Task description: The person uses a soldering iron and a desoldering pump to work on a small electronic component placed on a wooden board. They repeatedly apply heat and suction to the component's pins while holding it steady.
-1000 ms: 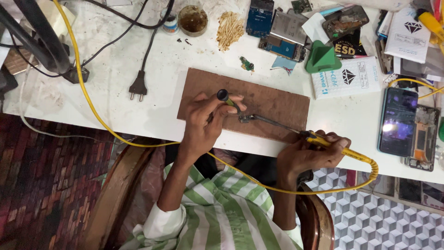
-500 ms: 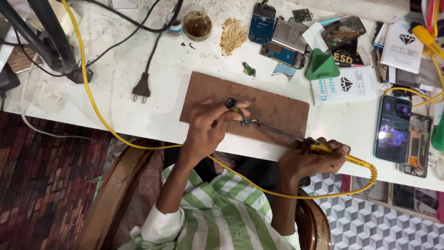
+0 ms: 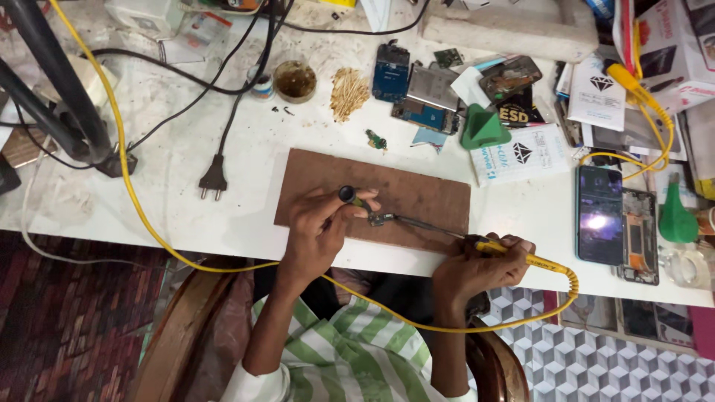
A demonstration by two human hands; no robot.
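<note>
My left hand (image 3: 322, 227) grips a slim tool with a black end (image 3: 348, 195), pressing down a small metal part (image 3: 381, 219) on the brown wooden board (image 3: 417, 195). My right hand (image 3: 478, 268) holds the yellow handle of a soldering iron (image 3: 514, 253); its long metal tip reaches left to the small part. The iron's yellow cord (image 3: 134, 186) loops under my arms and runs up across the white table (image 3: 246, 223).
A black plug (image 3: 213, 181) and cables lie left of the board. Behind it are a round tin (image 3: 295, 80), a heap of pale shavings (image 3: 348, 91), opened phone parts (image 3: 417, 93), a green stand (image 3: 482, 128) and packets. A lit phone (image 3: 599, 214) lies right.
The view has shifted a little, so the board and hands sit lower in the picture. Both hands keep their grips; the iron tip stays at the small part.
</note>
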